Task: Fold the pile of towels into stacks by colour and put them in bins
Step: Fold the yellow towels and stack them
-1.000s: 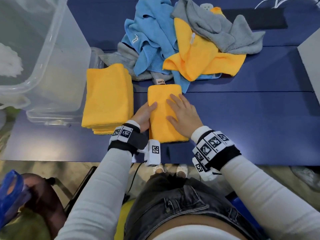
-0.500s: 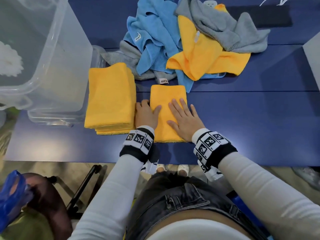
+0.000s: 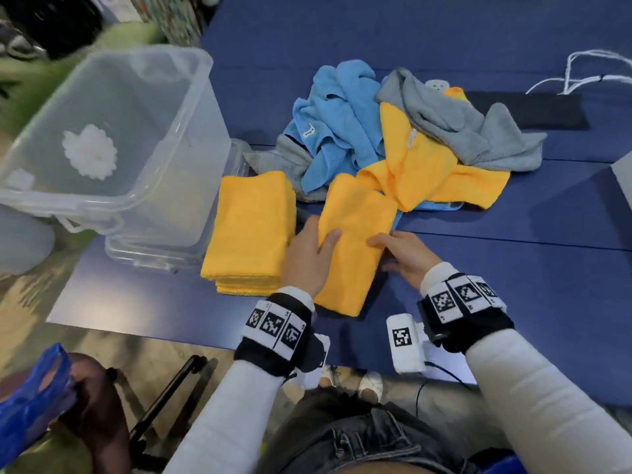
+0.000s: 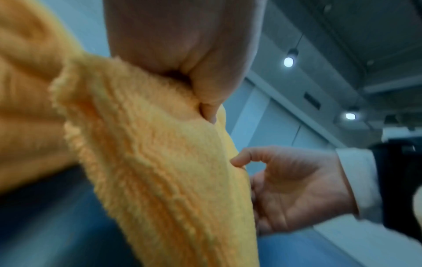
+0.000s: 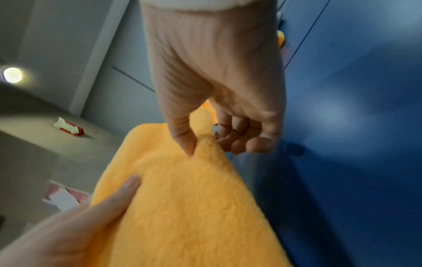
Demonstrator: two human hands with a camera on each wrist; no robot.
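A folded yellow towel (image 3: 355,244) is lifted off the blue table, tilted, held by both hands. My left hand (image 3: 309,254) grips its left edge, thumb on top (image 4: 205,86). My right hand (image 3: 400,254) pinches its right edge, thumb above and fingers curled beneath (image 5: 228,137). A stack of folded yellow towels (image 3: 251,230) lies just left of it. Behind lies the unfolded pile: blue towels (image 3: 342,118), a yellow towel (image 3: 427,165) and grey towels (image 3: 461,121). A clear plastic bin (image 3: 113,142) stands at the left.
The blue table (image 3: 530,285) has bare surface to the right of my hands. A black strip (image 3: 533,111) and white cables (image 3: 581,73) lie at the back right. A folded chair frame (image 3: 164,398) and a blue bag (image 3: 30,405) are below the table's near edge.
Both hands went from pressing flat on the folded yellow towel to gripping its side edges and lifting it off the table. The head view swung left, showing more of the bin.
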